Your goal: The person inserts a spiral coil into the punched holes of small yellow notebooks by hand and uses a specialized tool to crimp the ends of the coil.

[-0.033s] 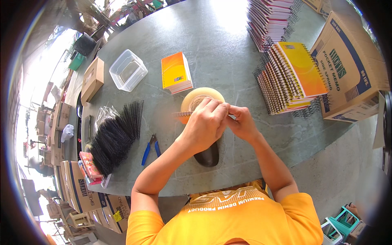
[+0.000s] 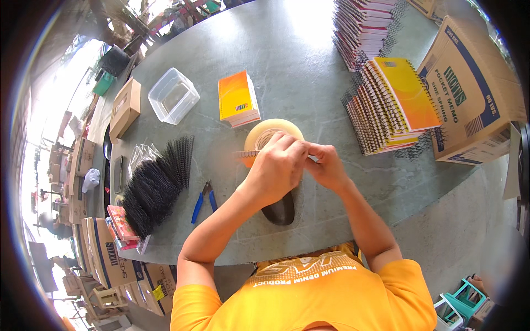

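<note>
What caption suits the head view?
Left hand and right hand meet over a partly hidden coil, left of stacked spiral notebooks.

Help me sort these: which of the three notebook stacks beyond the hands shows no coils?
The small orange-topped stack just beyond the left hand; the yellow-topped stack beside the cardboard box and the farther stack behind it show dark coils.

A clear plastic tub (image 2: 186, 106) sits far left on the grey tabletop (image 2: 326, 220), right of a small brown box (image 2: 127, 106). A large carton (image 2: 469, 88) stands right; a teal stool (image 2: 458, 305), near right.
</note>
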